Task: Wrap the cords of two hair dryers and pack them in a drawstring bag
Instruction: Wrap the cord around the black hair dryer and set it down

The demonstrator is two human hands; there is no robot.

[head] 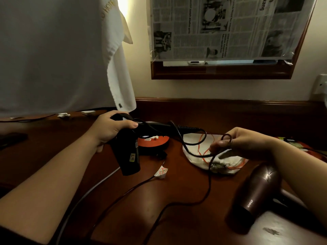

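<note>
Left hand (110, 129) grips the black hair dryer (126, 152) above the wooden desk (123, 200), barrel pointing down. Right hand (242, 144) pinches a loop of its black cord (209, 175); the rest trails across the desk. White drawstring bag (198, 160) with orange string lies under the right hand. Brown KHIND hair dryer (254, 197) lies near the right forearm.
</note>
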